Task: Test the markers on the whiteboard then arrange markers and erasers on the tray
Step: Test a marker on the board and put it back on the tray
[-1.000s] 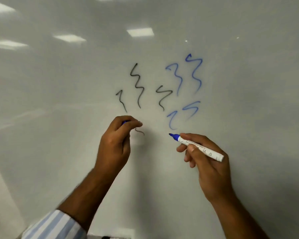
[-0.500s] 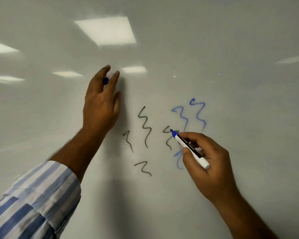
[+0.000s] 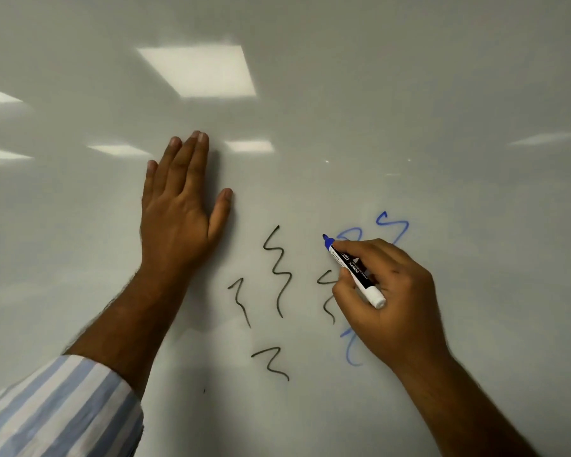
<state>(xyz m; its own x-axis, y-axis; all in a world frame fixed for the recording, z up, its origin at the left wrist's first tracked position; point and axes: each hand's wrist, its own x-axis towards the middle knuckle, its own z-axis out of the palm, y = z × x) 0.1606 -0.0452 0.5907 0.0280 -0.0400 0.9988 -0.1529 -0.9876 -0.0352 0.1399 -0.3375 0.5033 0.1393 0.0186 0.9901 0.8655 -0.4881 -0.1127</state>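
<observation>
My left hand (image 3: 178,219) lies flat against the whiteboard (image 3: 426,103), fingers straight and pointing up, left of the scribbles. No cap shows in it. My right hand (image 3: 396,291) grips an uncapped blue marker (image 3: 356,273) with a white and black barrel. Its blue tip points up-left and sits at the board beside a blue squiggle (image 3: 394,225). Several black squiggles (image 3: 277,272) lie between my two hands. More blue marks are partly hidden behind my right hand. Neither tray nor erasers are in view.
The glossy board fills the whole view and reflects ceiling light panels (image 3: 198,70). A blue-and-white striped sleeve (image 3: 60,410) covers my left forearm at the bottom left.
My left hand rose from a curled grip on a small blue cap to lying flat on the board; the cap is out of sight. My right hand carried the marker up among the squiggles.
</observation>
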